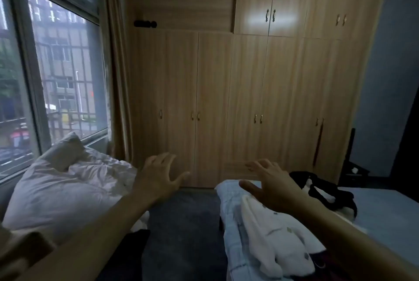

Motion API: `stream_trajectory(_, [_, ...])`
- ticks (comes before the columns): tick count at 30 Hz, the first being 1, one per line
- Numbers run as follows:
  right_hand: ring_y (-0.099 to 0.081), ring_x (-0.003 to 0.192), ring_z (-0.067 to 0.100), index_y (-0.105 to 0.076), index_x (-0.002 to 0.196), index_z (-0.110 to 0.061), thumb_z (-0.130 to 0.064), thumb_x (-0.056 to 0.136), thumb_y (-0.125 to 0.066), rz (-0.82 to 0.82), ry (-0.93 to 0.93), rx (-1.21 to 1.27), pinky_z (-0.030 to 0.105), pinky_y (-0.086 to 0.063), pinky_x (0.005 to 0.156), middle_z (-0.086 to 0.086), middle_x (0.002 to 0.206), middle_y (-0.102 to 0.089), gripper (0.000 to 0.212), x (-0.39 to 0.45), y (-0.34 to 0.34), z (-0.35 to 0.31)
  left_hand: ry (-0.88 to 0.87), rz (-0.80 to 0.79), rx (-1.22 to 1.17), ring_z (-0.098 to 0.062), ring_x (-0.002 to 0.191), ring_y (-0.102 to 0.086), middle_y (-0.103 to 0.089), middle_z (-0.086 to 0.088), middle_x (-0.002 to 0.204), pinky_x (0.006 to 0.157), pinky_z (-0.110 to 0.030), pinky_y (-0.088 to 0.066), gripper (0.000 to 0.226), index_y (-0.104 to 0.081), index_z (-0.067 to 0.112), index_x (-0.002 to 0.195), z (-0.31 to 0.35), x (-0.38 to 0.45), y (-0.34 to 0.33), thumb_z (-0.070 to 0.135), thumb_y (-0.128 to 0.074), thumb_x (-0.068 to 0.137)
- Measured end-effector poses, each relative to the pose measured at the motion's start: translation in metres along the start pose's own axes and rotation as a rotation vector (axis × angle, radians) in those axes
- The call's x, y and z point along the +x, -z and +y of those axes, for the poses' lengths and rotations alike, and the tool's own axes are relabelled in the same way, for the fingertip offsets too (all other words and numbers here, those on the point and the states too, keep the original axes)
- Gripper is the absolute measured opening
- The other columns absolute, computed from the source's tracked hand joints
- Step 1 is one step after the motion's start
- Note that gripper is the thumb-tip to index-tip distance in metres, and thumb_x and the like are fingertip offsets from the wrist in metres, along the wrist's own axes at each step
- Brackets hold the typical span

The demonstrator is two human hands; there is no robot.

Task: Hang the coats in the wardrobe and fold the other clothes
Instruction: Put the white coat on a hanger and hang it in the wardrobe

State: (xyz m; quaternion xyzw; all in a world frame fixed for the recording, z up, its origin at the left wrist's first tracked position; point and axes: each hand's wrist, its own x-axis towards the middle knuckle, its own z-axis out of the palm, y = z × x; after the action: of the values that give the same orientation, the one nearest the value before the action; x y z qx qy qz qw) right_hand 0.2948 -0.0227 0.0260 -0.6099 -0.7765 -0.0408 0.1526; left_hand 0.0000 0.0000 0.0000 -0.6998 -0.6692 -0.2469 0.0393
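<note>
Hands reaching forward empty: left hand (158, 176) and right hand (269, 182) both spread, holding nothing. Clothes pile (269, 235) lying on bed (385, 208); wardrobe (226, 104) doors closed. Risk: carrying coats over before opening, garments slipping floorward.

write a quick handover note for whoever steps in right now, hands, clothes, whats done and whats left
Left hand: open, in the air, holding nothing.
Right hand: open, hovering over the clothes, holding nothing.
Clothes: white garment on the light blue one, black garment further right, all loose on the bed.
Wardrobe: most doors shut; the far-right one looks slightly ajar.
Done: nothing hung or folded that I can see.
Left: hang the coats, fold the rest.
</note>
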Motion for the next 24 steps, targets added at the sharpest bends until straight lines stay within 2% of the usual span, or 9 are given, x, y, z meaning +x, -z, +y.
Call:
stream_trajectory(7, [-0.028, 0.142, 0.022, -0.025, 0.15, -0.032, -0.07, 0.091, -0.039, -0.044, 0.006, -0.06, 0.048, -0.032, 0.113, -0.002, 0.157, -0.027, 0.072, 0.002, -0.018, 0.024, -0.043, -0.115, 0.154, -0.025, 0.148, -0.024, -0.025, 0.003, 0.162, 0.118, -0.052, -0.027, 0.089, -0.024, 0.033, 0.153, 0.014, -0.001, -0.026, 0.084, -0.034, 0.082])
stream_trajectory(10, [-0.024, 0.145, 0.024, -0.021, 0.152, -0.032, -0.071, 0.091, -0.039, -0.082, -0.007, -0.058, 0.051, -0.028, 0.114, 0.0, 0.159, -0.023, 0.074, 0.011, -0.03, 0.026, -0.046, -0.143, 0.202, -0.026, 0.147, -0.023, -0.024, 0.003, 0.162, 0.117, -0.053, -0.027, 0.114, -0.022, 0.036, 0.153, 0.008, 0.003, -0.03, 0.098, -0.003, 0.06])
stream_trajectory(12, [-0.019, 0.147, 0.026, -0.021, 0.151, -0.033, -0.071, 0.091, -0.039, -0.082, 0.012, -0.082, 0.051, -0.025, 0.115, 0.001, 0.16, -0.021, 0.073, 0.021, -0.039, 0.025, -0.047, -0.129, 0.21, -0.027, 0.148, -0.022, -0.023, 0.003, 0.163, 0.117, -0.053, -0.027, 0.121, -0.021, 0.037, 0.153, 0.0, 0.015, -0.037, 0.099, 0.006, 0.053])
stream_trajectory(17, [-0.013, 0.148, 0.027, -0.023, 0.151, -0.033, -0.072, 0.089, -0.039, -0.07, 0.026, -0.111, 0.053, -0.02, 0.117, 0.001, 0.161, -0.018, 0.074, 0.064, -0.054, 0.012, -0.095, -0.114, 0.205, -0.025, 0.148, -0.023, -0.022, -0.001, 0.163, 0.117, -0.053, -0.027, 0.12, -0.022, 0.035, 0.153, -0.025, 0.055, -0.048, 0.101, -0.001, 0.055])
stream_trajectory(21, [-0.017, 0.147, 0.025, -0.023, 0.151, -0.034, -0.07, 0.09, -0.041, -0.048, 0.016, -0.079, 0.051, -0.023, 0.118, -0.001, 0.16, -0.021, 0.073, 0.104, -0.066, -0.005, -0.131, -0.089, 0.182, -0.026, 0.148, -0.022, -0.022, -0.003, 0.163, 0.117, -0.054, -0.027, 0.102, -0.024, 0.032, 0.154, -0.059, 0.092, -0.059, 0.093, -0.021, 0.073])
stream_trajectory(24, [-0.018, 0.146, 0.024, -0.023, 0.151, -0.033, -0.07, 0.091, -0.04, -0.056, -0.007, -0.085, 0.049, -0.023, 0.118, -0.002, 0.16, -0.021, 0.073, 0.134, -0.079, -0.019, -0.146, -0.089, 0.172, -0.024, 0.148, -0.024, -0.024, -0.001, 0.163, 0.118, -0.052, -0.027, 0.115, -0.026, 0.032, 0.153, -0.087, 0.115, -0.069, 0.098, -0.008, 0.062])
